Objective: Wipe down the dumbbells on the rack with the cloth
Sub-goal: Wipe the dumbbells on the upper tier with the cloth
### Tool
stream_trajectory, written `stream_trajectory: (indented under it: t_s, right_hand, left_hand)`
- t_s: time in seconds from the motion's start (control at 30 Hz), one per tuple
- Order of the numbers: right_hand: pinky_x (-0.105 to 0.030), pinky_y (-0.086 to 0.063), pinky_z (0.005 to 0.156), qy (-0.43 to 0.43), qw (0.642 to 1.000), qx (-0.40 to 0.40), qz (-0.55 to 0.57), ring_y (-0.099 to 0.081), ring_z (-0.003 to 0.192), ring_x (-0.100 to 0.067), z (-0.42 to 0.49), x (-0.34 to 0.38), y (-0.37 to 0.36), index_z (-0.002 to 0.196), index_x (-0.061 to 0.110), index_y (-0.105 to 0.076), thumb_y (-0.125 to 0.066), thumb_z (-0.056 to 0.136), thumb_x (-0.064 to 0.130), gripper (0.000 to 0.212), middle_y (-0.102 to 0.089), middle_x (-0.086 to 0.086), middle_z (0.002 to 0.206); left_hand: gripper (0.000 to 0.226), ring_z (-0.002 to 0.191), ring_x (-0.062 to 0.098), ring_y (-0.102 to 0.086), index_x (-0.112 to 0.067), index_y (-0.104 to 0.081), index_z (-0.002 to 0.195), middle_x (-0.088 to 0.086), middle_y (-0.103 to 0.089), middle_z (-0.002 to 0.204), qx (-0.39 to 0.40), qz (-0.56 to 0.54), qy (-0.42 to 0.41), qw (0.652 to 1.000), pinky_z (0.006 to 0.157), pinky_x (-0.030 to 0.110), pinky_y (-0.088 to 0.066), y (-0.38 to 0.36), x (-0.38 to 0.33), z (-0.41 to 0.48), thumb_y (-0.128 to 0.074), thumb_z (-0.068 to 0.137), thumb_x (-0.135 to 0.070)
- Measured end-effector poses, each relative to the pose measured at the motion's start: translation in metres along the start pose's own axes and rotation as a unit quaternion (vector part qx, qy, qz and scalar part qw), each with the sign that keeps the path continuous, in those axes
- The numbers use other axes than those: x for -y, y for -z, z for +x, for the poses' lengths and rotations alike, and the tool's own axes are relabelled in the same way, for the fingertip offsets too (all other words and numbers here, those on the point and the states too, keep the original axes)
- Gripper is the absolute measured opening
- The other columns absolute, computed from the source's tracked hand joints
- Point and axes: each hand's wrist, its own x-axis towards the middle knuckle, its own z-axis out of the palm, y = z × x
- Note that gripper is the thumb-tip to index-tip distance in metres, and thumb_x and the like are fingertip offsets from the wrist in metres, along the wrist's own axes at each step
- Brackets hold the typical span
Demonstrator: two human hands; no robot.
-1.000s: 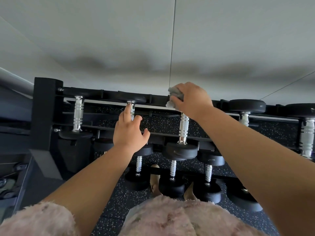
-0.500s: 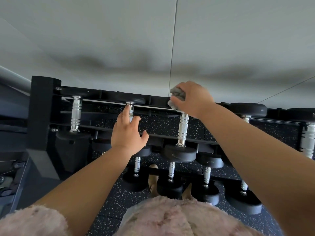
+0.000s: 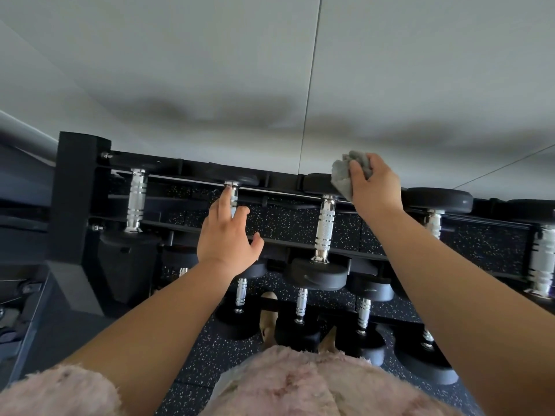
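Note:
A black rack (image 3: 76,205) holds several dumbbells with chrome handles and black heads on two tiers. My right hand (image 3: 374,184) grips a bunched grey cloth (image 3: 345,172) at the far head of the middle top-tier dumbbell (image 3: 325,226). My left hand (image 3: 225,235) rests with fingers extended on the chrome handle of the dumbbell (image 3: 232,193) to its left, index finger along the handle. Whether the cloth touches the dumbbell head is unclear.
More dumbbells sit on the top tier at left (image 3: 136,201) and right (image 3: 542,259), and on the lower tier (image 3: 300,313). A grey wall (image 3: 270,70) stands right behind the rack. Speckled rubber floor (image 3: 210,355) lies below. My pink fuzzy garment (image 3: 300,385) fills the bottom.
My right hand with the cloth has moved right and slightly up, off the top of the middle dumbbell's handle, which now shows fully. My left hand has stayed on its handle.

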Motion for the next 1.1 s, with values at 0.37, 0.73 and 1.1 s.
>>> stream_trajectory:
  t_s: [0.37, 0.73, 1.1]
  right_hand:
    - [-0.029, -0.05, 0.065, -0.057, 0.997, -0.01, -0.055, -0.067, 0.086, -0.018, -0.009, -0.028, 0.008, 0.121, 0.019, -0.056, -0.046, 0.108, 0.04, 0.027, -0.067, 0.003, 0.095]
    - [-0.027, -0.051, 0.088, 0.035, 0.996, -0.014, -0.076, -0.056, 0.104, -0.008, -0.058, -0.017, -0.002, 0.137, 0.02, -0.051, -0.059, 0.103, 0.03, 0.037, -0.056, 0.006, 0.127]
    - [-0.026, -0.045, 0.051, -0.118, 0.985, 0.1, -0.079, -0.063, 0.071, -0.013, -0.075, -0.014, -0.028, 0.109, 0.015, -0.05, -0.057, 0.103, 0.047, 0.033, -0.063, 0.002, 0.089]
  left_hand:
    - [0.059, 0.15, 0.034, -0.031, -0.022, -0.058, 0.136, 0.011, -0.009, 0.172, 0.007, 0.008, 0.005, 1.0, 0.115, 0.048, -0.045, 0.001, -0.001, 0.001, -0.064, 0.087, -0.055]
    - [0.057, 0.151, 0.034, -0.029, -0.024, -0.058, 0.136, 0.011, -0.009, 0.171, 0.016, 0.016, 0.007, 1.0, 0.114, 0.049, -0.046, 0.003, -0.002, 0.0, -0.064, 0.088, -0.055]
    - [0.055, 0.151, 0.034, -0.027, -0.025, -0.057, 0.134, 0.011, -0.009, 0.17, 0.014, 0.006, 0.007, 1.0, 0.116, 0.049, -0.044, 0.002, -0.002, 0.0, -0.064, 0.088, -0.053]
